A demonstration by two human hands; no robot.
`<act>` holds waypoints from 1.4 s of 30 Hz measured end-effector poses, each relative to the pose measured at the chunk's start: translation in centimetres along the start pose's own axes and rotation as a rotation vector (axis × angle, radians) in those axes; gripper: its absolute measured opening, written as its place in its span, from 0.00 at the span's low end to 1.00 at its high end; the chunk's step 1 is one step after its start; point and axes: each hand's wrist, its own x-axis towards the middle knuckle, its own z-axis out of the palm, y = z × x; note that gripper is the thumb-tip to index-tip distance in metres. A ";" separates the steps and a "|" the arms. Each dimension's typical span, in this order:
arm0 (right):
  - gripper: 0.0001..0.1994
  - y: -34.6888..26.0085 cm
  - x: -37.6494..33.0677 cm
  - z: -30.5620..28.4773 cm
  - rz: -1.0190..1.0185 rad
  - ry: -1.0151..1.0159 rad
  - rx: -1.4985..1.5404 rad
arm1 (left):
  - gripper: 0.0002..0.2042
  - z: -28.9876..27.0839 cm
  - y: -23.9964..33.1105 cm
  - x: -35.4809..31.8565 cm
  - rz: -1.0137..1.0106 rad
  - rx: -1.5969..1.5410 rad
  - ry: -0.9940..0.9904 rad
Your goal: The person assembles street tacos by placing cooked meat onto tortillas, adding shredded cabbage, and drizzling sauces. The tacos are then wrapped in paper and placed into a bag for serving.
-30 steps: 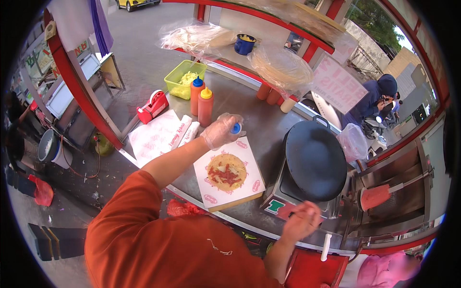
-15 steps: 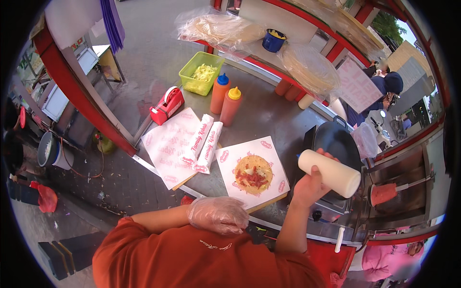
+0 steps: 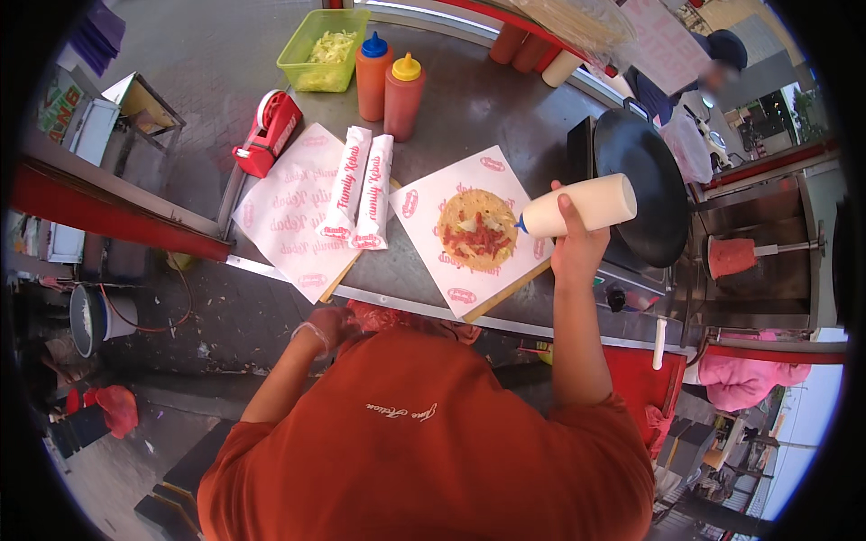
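Observation:
My right hand (image 3: 572,243) grips a white squeeze bottle (image 3: 582,205) held on its side, its blue tip at the right edge of a round flatbread (image 3: 476,229) topped with red meat and pale bits. The flatbread lies on a sheet of white printed paper (image 3: 451,270) on the steel counter. My left hand (image 3: 327,326), in a clear plastic glove, hangs low at the counter's near edge and holds nothing that I can see. Two wraps rolled in printed paper (image 3: 361,187) lie side by side to the left on another paper sheet (image 3: 284,216).
An orange squeeze bottle with a blue cap (image 3: 373,65) and one with a yellow cap (image 3: 403,96) stand at the back, next to a green tub of shredded cabbage (image 3: 329,50). A red tape dispenser (image 3: 269,132) sits left. A black round griddle (image 3: 642,185) is right. A person (image 3: 699,77) stands beyond.
My right hand has tipped the white bottle over and brought its tip down to the flatbread. My gloved left hand has dropped lower toward the counter's near edge.

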 end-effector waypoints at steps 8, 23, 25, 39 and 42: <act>0.23 -2.0 0.9 0.9 0.072 0.121 -0.034 | 0.19 7.2 -10.0 5.5 0.000 0.034 -0.081; 0.20 0.9 -0.1 4.1 0.025 0.007 0.128 | 0.19 -3.5 3.5 -4.0 0.051 -0.320 -0.031; 0.21 1.3 -0.4 4.2 0.044 -0.101 -0.188 | 0.20 -6.2 6.6 -6.4 0.114 -0.485 -0.087; 0.19 -0.3 -0.9 3.9 0.036 0.031 -0.156 | 0.25 -8.3 18.5 -4.1 0.363 -1.078 -0.188; 0.15 1.3 -0.6 4.5 -0.104 -0.083 -0.316 | 0.26 -7.2 20.7 -2.4 0.324 -1.298 -0.261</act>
